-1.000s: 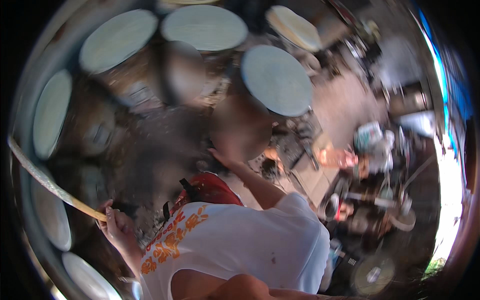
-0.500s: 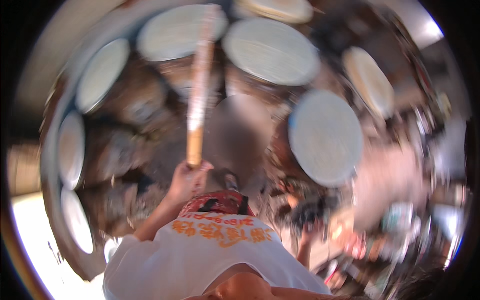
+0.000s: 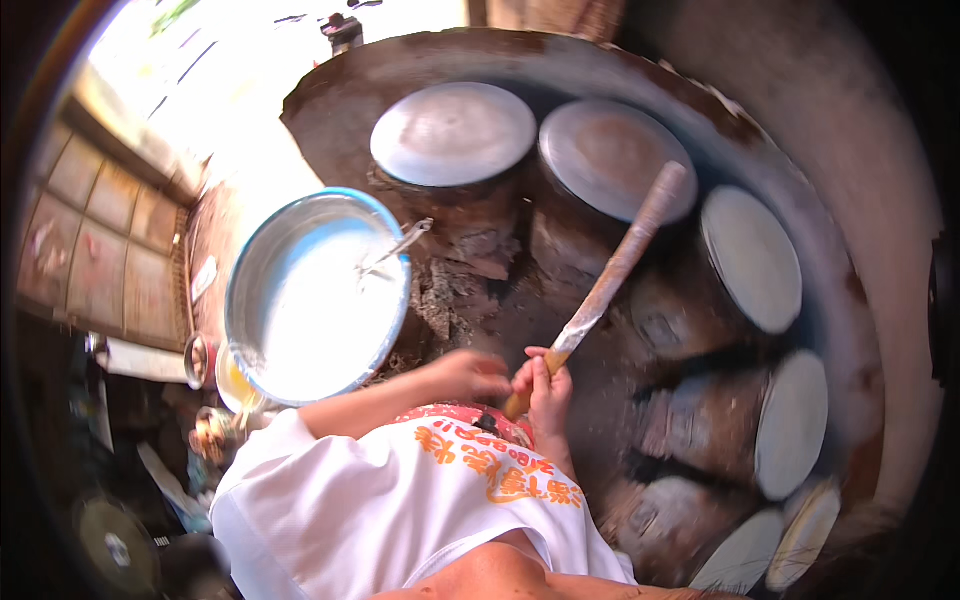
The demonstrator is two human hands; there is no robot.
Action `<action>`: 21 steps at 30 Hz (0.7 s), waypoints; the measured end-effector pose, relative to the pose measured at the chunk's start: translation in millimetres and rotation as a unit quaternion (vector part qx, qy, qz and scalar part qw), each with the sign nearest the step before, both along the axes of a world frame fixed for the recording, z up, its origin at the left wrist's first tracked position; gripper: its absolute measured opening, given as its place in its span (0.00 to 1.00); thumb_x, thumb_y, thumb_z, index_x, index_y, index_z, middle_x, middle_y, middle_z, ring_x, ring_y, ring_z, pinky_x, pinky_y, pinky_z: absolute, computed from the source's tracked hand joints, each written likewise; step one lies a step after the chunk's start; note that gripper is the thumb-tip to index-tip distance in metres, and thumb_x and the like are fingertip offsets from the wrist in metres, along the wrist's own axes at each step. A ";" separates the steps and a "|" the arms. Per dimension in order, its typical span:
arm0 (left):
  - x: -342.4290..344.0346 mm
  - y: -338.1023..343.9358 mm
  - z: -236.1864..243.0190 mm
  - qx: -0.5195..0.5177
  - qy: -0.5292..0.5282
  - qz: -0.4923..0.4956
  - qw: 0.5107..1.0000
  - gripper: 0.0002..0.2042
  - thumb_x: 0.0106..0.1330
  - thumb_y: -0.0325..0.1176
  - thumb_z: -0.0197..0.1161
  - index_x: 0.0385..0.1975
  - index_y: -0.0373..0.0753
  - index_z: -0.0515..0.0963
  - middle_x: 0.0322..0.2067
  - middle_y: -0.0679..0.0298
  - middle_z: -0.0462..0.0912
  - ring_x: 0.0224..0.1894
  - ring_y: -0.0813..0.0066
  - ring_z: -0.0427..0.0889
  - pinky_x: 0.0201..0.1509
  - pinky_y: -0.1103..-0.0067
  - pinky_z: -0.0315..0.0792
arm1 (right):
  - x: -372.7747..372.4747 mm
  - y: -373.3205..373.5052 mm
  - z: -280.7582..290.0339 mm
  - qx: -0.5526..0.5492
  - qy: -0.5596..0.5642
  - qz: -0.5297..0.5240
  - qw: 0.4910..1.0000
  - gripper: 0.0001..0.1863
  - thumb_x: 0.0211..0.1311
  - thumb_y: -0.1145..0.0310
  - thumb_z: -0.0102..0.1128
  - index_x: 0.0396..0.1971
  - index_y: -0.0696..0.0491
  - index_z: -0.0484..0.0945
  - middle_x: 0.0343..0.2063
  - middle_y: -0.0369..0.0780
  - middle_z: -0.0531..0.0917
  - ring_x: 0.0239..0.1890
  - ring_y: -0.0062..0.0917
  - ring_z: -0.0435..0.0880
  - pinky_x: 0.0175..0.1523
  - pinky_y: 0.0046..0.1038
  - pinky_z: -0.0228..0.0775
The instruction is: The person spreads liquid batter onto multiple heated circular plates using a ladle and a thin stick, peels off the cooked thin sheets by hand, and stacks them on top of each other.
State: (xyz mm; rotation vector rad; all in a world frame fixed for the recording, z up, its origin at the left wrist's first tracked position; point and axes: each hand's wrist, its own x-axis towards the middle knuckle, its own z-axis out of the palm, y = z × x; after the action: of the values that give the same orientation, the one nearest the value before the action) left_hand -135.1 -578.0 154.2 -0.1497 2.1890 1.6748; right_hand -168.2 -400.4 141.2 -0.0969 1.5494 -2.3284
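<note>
My right hand (image 3: 548,395) is closed round the lower part of a long wooden stick (image 3: 620,262). The stick slants up and away to the right, its upper length coated in something whitish, and its far end overlaps a round griddle (image 3: 612,150) in this view. Beside the bottom of the stick, my left hand (image 3: 472,376) is smeared by motion, so its fingers do not show clearly. Left of that hand stands a big blue-rimmed basin (image 3: 310,290) of white liquid, with a metal ladle (image 3: 398,248) leaning in it.
Several round griddles on brown stoves curve along the back and right, among them a pale one (image 3: 455,135) and another (image 3: 752,258). A raised rim (image 3: 850,290) runs behind them. At the left are a yellow-and-white container (image 3: 238,380), a small tub (image 3: 200,358) and a tiled panel (image 3: 95,240).
The view has swung left, bringing the basin in. The stick has passed from my left hand to my right, and my left hand is now free of it, moving beside its lower end.
</note>
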 end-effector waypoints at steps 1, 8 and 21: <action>-24.8 -48.2 -18.3 -0.089 0.035 -0.002 0.995 0.21 0.60 0.43 0.63 0.47 0.33 0.76 0.35 0.53 0.83 0.36 0.66 0.81 0.44 0.72 0.73 | -9.2 -2.1 -10.5 -0.012 -0.043 0.022 0.999 0.10 0.70 0.68 0.46 0.42 0.58 0.71 0.18 0.31 0.70 0.17 0.12 0.66 0.24 0.18 0.62; -113.1 -212.2 -144.9 -0.303 -0.060 0.527 0.792 0.22 0.63 0.50 0.54 0.36 0.34 0.80 0.45 0.30 0.70 0.48 0.45 0.72 0.51 0.64 0.67 | -130.3 -103.9 10.6 0.339 0.283 0.346 0.828 0.22 0.65 0.68 0.47 0.60 0.45 0.65 0.21 0.43 0.77 0.23 0.34 0.79 0.31 0.33 0.73; 63.9 -222.2 -41.2 0.210 -0.096 0.656 0.718 0.27 0.67 0.28 0.49 0.66 0.45 0.53 0.20 0.68 0.66 0.11 0.83 0.59 0.12 0.83 0.57 | -178.2 -281.2 12.1 0.501 0.435 0.533 0.526 0.24 0.59 0.73 0.41 0.57 0.47 0.65 0.30 0.50 0.82 0.34 0.47 0.82 0.38 0.46 0.72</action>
State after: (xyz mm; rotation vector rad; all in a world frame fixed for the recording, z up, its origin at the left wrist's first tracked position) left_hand -71.2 -800.3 113.0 -2.0012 1.3468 2.5095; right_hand -346.4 -681.6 153.3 -1.5337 1.9937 -0.1373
